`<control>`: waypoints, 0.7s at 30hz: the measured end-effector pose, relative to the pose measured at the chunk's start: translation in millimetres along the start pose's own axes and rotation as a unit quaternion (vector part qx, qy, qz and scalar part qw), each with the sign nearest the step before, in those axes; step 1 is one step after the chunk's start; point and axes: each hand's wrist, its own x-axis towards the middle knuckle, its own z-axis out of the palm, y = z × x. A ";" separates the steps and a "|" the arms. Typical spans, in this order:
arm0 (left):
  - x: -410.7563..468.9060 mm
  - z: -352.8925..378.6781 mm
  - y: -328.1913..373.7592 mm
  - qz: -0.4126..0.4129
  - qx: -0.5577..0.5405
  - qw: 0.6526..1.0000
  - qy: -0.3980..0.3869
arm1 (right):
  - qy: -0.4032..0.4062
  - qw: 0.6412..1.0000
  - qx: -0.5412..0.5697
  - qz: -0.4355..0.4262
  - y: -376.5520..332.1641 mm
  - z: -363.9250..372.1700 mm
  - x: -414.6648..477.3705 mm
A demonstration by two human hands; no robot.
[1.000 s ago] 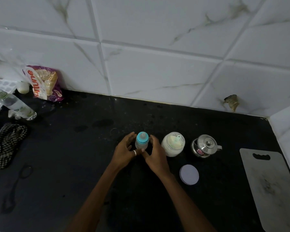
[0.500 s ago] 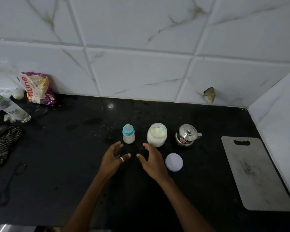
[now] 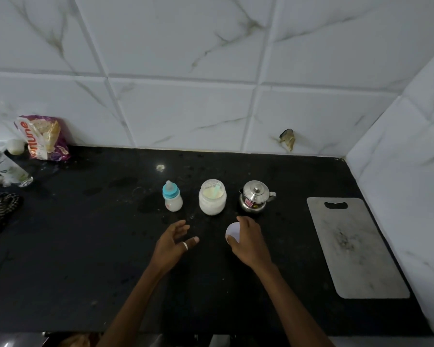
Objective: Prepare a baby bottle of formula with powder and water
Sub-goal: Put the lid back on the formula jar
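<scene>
My right grip (image 3: 248, 240) pinches the round white lid (image 3: 232, 230), likely light and stiff, by its rim near the clear powder jar (image 3: 212, 200); left grip (image 3: 172, 242) spread, empty.

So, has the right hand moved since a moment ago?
Yes. Against the powder jar, the right hand has shifted rightward, from in front of the jar onto the lid, gripping it.

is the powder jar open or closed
Open. The jar has a bare top, a scoop sticks out of it, and the right hand grips its lid on the counter.
</scene>
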 end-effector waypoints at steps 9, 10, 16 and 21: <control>30.7 5.5 16.2 0.038 0.067 0.997 -0.027 | -0.087 0.990 -0.108 0.026 3.6 3.5 17.2; 36.3 7.8 17.6 0.043 0.080 0.995 -0.033 | -0.089 0.990 -0.102 0.029 4.4 4.4 17.5; 62.2 29.8 20.3 0.050 0.091 0.994 -0.033 | -0.102 0.991 -0.084 0.036 10.6 7.0 19.6; 79.3 46.5 17.6 0.059 0.054 0.997 -0.006 | -0.106 0.990 -0.086 0.033 15.7 9.5 22.2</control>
